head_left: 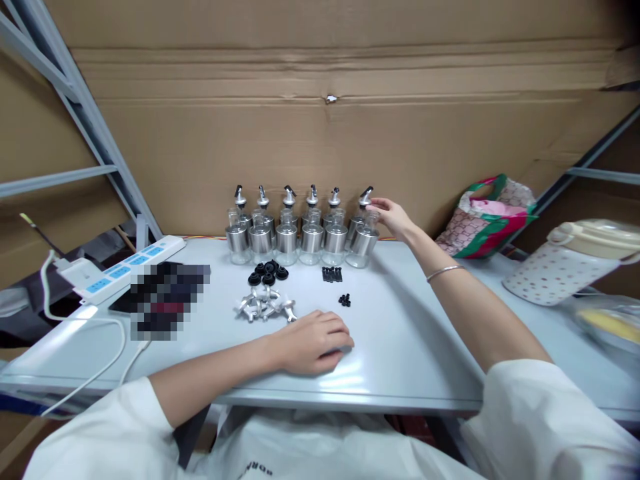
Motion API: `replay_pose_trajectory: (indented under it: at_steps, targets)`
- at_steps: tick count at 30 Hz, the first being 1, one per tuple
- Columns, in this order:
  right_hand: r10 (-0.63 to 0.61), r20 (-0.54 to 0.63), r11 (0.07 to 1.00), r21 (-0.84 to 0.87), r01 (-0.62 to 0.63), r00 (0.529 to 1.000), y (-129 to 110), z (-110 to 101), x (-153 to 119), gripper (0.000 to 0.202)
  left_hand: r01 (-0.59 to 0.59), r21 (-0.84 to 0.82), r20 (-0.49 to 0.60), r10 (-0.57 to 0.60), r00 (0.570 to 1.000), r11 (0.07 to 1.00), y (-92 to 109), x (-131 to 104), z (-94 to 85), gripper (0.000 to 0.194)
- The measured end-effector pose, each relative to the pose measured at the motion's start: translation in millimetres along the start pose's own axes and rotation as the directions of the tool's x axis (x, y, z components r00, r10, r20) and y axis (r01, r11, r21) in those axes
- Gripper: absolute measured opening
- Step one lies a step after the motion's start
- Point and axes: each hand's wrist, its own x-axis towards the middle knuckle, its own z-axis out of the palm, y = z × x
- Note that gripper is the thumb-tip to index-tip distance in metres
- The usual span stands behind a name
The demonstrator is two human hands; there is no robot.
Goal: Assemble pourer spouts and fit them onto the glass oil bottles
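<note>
We had our right hand (393, 217) at the top of the rightmost of six back bottles (240, 217), each with a spout (366, 196). Its fingers met near the spout's base, but we could not tell if that grip was closed. Six front bottles (287, 237), without spouts, stood before the back bottles and partly hid them. Our left hand (316, 343) lay palm down on the table (400, 333), fingers bent; its grip was hidden beneath, so we could not tell its state.

Just in front of the bottles we had a cluster of black caps (281, 273), roughly seven; silvery parts (288, 307) overlapped too much to count. To their right lay one row of black sticks (331, 274) and one small pile of black bits (345, 300), both too small to count surely. On our left were one power strip (137, 267) and a white cable (120, 333); on our right, one bag (487, 223), one jug (560, 267) and one bowl (610, 327).
</note>
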Motion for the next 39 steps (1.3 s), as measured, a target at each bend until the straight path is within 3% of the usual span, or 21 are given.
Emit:
replay_pose_trajectory:
  at_steps: [4, 7, 9, 11, 12, 13, 15, 17, 19, 21, 23, 25, 27, 28, 31, 33, 36, 39]
  targets:
    - [-0.013, -0.005, 0.999, -0.030, 0.012, 1.000, 2, 17, -3, 0.028, 0.009, 0.000, -0.003, -0.009, 1.000, 1.000, 0, -1, 0.6, 0.023]
    - [-0.054, -0.155, 0.997, -0.062, 0.044, 0.986, 2, 20, -4, 0.025, 0.024, -0.007, -0.004, -0.024, 1.000, 1.000, 0, -3, 0.5, 0.023]
    - [-0.096, -0.315, 0.993, -0.097, 0.069, 0.944, -4, 13, -4, 0.022, 0.039, -0.031, -0.005, -0.039, 0.999, 0.999, 1, -3, 0.0, 0.025]
    - [-0.180, -0.515, 0.981, -0.157, 0.114, 0.838, -15, 1, -5, 0.017, 0.077, -0.103, -0.024, -0.080, 0.997, 0.992, 1, -4, -0.6, 0.032]
    - [-0.277, -0.668, 0.959, -0.231, 0.161, 0.691, -23, -6, -7, 0.015, 0.109, -0.162, -0.039, -0.116, 0.992, 0.981, 1, -4, -0.9, 0.038]
    - [-0.324, -0.718, 0.946, -0.268, 0.185, 0.617, -31, -12, -11, 0.013, 0.146, -0.230, -0.053, -0.163, 0.985, 0.962, 1, -5, -0.9, 0.045]
    - [-0.414, -0.727, 0.910, -0.330, 0.250, 0.548, -50, -19, -24, 0.013, 0.211, -0.363, -0.082, -0.257, 0.963, 0.908, 0, -5, 0.0, 0.057]
    - [-0.603, -0.651, 0.791, -0.416, 0.449, 0.461, -69, -16, -48, 0.021, 0.223, -0.439, -0.147, -0.315, 0.938, 0.870, -2, -6, 2.4, 0.066]
    - [-0.640, -0.563, 0.742, -0.277, 0.610, 0.523, -85, 0, -81, 0.027, 0.200, -0.476, -0.254, -0.351, 0.901, 0.856, -3, -6, 5.3, 0.073]
    - [-0.592, -0.449, 0.757, -0.025, 0.652, 0.670, -97, 24, -121, 0.028, 0.166, -0.520, -0.355, -0.389, 0.850, 0.838, -3, -5, 7.2, 0.081]
    - [-0.509, -0.219, 0.811, 0.200, 0.549, 0.832, -103, 51, -163, 0.031, 0.143, -0.600, -0.395, -0.447, 0.803, 0.787, -2, -5, 7.1, 0.090]
    - [-0.376, 0.061, 0.875, 0.353, 0.332, 0.925, -106, 74, -201, 0.035, 0.135, -0.708, -0.361, -0.520, 0.774, 0.693, 0, -4, 4.5, 0.096]
    - [-0.281, 0.291, 0.906, 0.394, 0.153, 0.914, -107, 89, -230, 0.034, 0.138, -0.804, -0.263, -0.553, 0.790, 0.579, 3, -4, -0.1, 0.093]
    - [-0.270, 0.348, 0.910, 0.397, 0.120, 0.898, -107, 93, -241, 0.034, 0.140, -0.837, -0.208, -0.544, 0.813, 0.529, 4, -5, -2.8, 0.085]
    - [-0.247, 0.380, 0.913, 0.400, 0.082, 0.892, -110, 98, -257, 0.034, 0.152, -0.907, -0.015, -0.391, 0.920, 0.394, 5, -6, -11.6, 0.058]
    - [-0.212, 0.379, 0.908, 0.417, 0.038, 0.901, -114, 98, -260, 0.034, 0.184, -0.942, 0.123, -0.221, 0.968, 0.280, 5, -7, -16.9, 0.056]
    - [-0.173, 0.426, 0.907, 0.421, -0.025, 0.888, -120, 96, -261, 0.036, 0.264, -0.946, 0.260, -0.047, 0.964, 0.189, 4, -9, -20.9, 0.059]
    - [-0.144, 0.497, 0.931, 0.360, -0.052, 0.855, -127, 94, -260, 0.042, 0.297, -0.937, 0.283, -0.101, 0.954, 0.186, 4, -9, -19.6, 0.057]
